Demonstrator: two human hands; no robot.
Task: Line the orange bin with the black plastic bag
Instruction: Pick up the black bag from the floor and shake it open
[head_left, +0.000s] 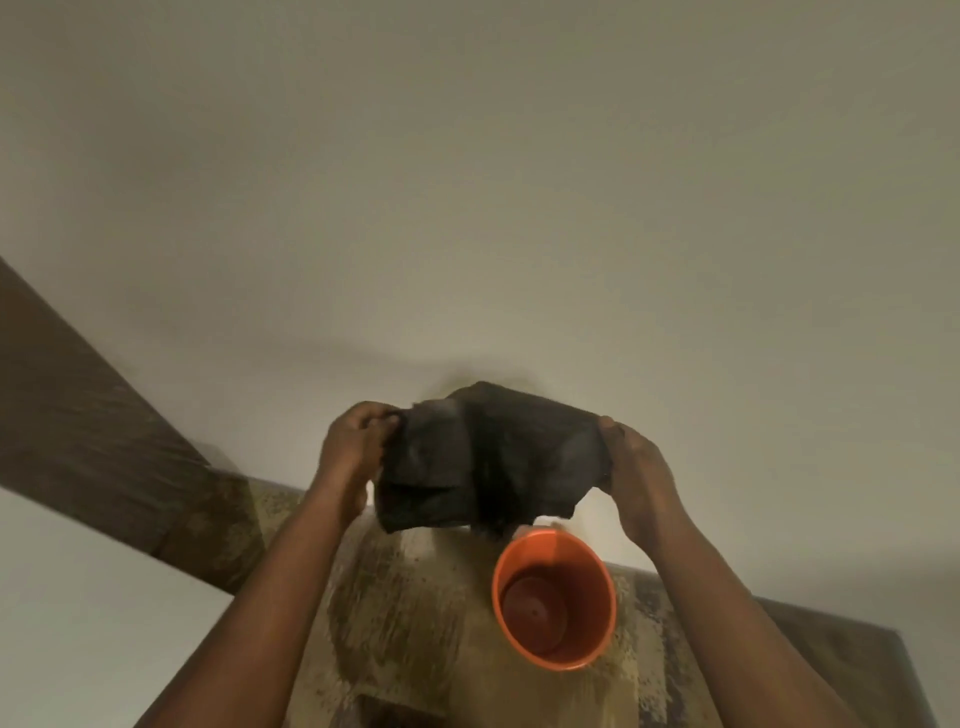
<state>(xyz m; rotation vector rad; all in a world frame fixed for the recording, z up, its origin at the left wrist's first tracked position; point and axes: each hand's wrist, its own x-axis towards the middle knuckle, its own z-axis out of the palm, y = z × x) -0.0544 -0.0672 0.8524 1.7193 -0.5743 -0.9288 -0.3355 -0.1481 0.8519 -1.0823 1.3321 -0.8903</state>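
Note:
The orange bin (555, 644) stands upright on a patterned mat, its mouth facing up and nothing inside it. Above and behind its rim hangs the black plastic bag (488, 462), still partly folded and creased. My left hand (353, 447) pinches the bag's left edge. My right hand (636, 467) grips its right edge. The bag is stretched between both hands, and its lower edge hovers just over the bin's far rim without entering it.
A patterned beige and brown mat (405, 623) lies under the bin. A dark brown board (88, 415) slants along the left. A plain pale wall (493, 182) fills the upper view.

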